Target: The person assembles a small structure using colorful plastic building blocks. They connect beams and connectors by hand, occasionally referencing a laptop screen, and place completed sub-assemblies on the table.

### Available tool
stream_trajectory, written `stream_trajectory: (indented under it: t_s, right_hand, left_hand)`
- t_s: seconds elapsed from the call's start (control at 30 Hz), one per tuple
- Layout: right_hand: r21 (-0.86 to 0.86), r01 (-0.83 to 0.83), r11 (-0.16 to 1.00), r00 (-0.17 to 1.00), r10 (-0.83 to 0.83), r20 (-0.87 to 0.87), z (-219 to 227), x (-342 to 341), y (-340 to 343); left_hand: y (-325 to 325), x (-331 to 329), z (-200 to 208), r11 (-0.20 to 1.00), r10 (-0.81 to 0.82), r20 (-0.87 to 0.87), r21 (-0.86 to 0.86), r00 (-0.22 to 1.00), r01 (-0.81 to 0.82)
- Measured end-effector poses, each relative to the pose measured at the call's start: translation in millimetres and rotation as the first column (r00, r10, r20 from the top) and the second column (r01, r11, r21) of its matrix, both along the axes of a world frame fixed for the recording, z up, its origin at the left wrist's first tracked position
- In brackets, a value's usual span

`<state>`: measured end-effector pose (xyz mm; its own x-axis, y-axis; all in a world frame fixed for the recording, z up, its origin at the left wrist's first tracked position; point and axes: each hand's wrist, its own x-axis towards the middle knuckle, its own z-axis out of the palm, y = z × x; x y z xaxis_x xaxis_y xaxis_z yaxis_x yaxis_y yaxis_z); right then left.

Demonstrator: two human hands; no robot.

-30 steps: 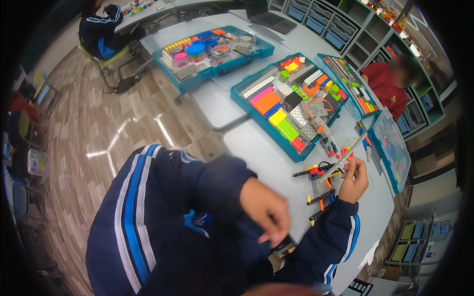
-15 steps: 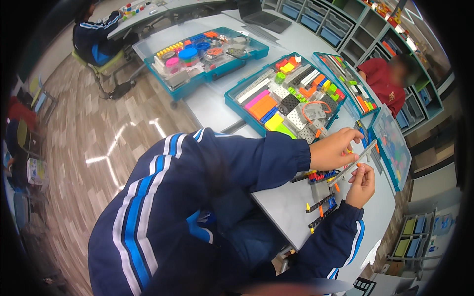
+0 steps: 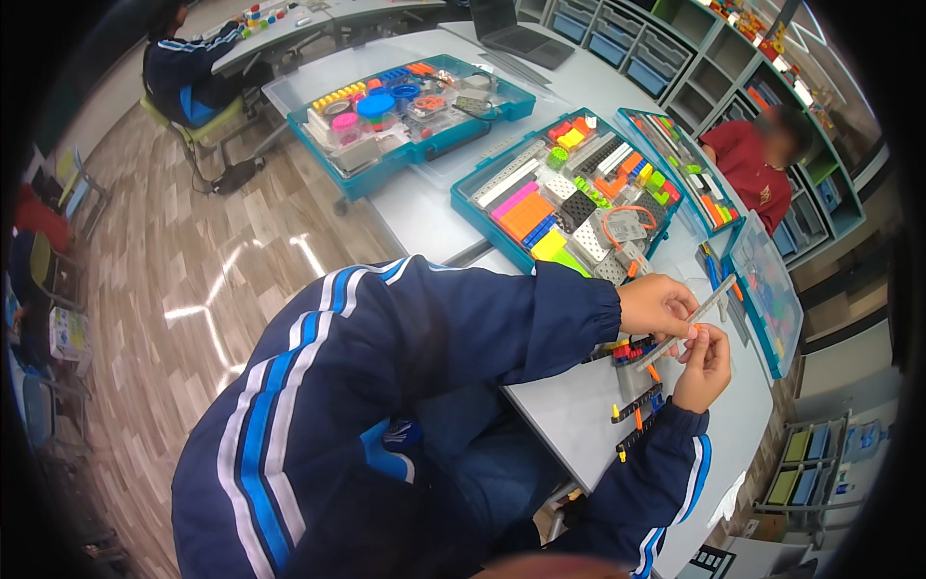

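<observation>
A long grey building-kit beam is held slanting over the table between my two hands. My left hand is closed on it from the far side, thumb and fingers pinching near its middle. From the near side my right hand is closed too, its fingertips meeting the left ones at the beam. A small orange peg shows between the fingertips, partly hidden. Below the hands lies a partly built frame of black beams with yellow and orange pegs. Red and blue pieces sit beside my left wrist.
An open teal parts case with colourful pieces stands beyond my left hand, its filled lid behind it. Another teal case is farther left, near a laptop. A clear-lidded case lies right. A person in red sits across.
My left hand has come down onto the beam, and its raised fingers have closed. Both hands now meet at the orange peg. The view has shifted slightly.
</observation>
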<state>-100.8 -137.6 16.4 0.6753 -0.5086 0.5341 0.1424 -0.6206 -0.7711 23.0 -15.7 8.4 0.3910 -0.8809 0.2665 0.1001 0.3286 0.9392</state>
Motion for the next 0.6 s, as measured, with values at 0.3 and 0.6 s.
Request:
stream_trajectory:
  t_s: [0.3,0.6]
  right_hand:
    - [-0.014,0.006,1.0,1.0,-0.006,0.01,-1.4,-1.7,-4.4]
    - [-0.061,0.028,0.998,0.999,-0.029,-0.023,-9.4,2.5,-1.9]
  left_hand:
    - [-0.1,5.0,-1.5,0.973,-0.231,-0.191,-0.017,0.954,0.231]
    - [4.2,6.9,1.9,0.97,-0.161,-0.225,0.142,0.961,0.196]
